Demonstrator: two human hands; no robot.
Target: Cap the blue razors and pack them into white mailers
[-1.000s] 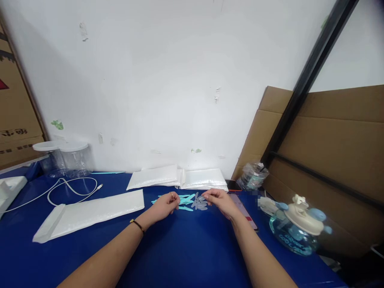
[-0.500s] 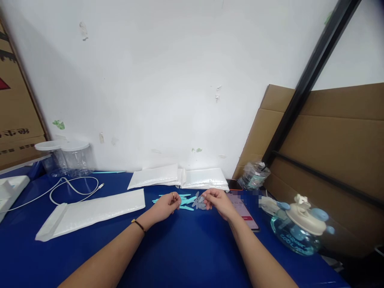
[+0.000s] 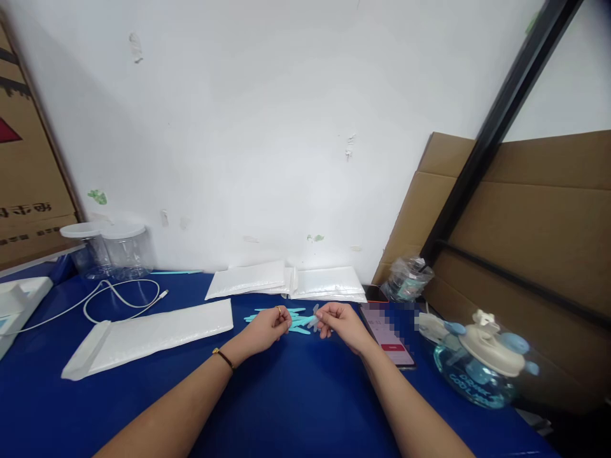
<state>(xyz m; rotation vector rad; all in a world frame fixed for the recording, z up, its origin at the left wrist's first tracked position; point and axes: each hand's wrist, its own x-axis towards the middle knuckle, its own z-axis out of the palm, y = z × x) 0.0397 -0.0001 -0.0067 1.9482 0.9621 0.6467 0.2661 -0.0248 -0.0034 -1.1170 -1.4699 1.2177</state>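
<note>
Both hands meet over a small heap of turquoise strips (image 3: 296,320) lying on the blue table (image 3: 296,401): the right hand (image 3: 341,324) is closed around a few pale pieces (image 3: 315,312), while the left hand (image 3: 267,327) curls at the heap's edge, though I cannot tell if it grips one. It looks like gathering from the heap, and the next pick would need a fine fingertip pinch. The water bottle (image 3: 482,372) shows lettering like "COOL"; the cardboard box (image 3: 28,191) print and phone (image 3: 389,334) are unreadable
</note>
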